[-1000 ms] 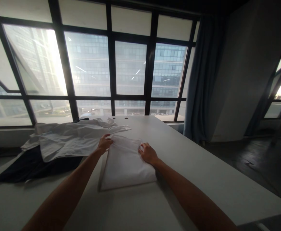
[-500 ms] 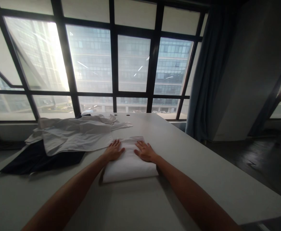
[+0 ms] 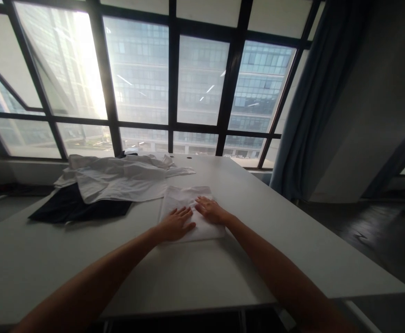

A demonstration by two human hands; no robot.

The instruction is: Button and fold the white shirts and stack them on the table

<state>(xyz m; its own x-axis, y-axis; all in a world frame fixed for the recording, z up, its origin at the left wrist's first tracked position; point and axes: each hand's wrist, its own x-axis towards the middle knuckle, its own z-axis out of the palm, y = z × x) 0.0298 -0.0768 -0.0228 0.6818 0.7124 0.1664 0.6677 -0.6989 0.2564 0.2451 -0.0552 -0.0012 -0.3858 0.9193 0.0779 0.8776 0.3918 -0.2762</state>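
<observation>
A folded white cloth (image 3: 183, 196) is lying flat on the pale worktop (image 3: 188, 277), in front of the person. It is showing a roughly rectangular outline, with a fairly straight far edge, plain fabric without visible print, and small creases gathering around the hands. Its near left part is hiding under the left hand (image 3: 176, 225), which is resting palm down, its fingers spreading loosely and gripping nothing. The right hand (image 3: 209, 210) is lying palm down on the cloth's right part, its fingers stretching out, likewise released; the two hands are resting close together.

Just beside the cloth, to the left and farther back, a rumpled white garment (image 3: 119, 178) is sprawling over a dark navy cloth (image 3: 77, 208), which is showing along its near side. Beyond the worktop, dark-framed windows (image 3: 202, 83) are letting in bright light, and a blue curtain (image 3: 313, 106) is hanging on the right.
</observation>
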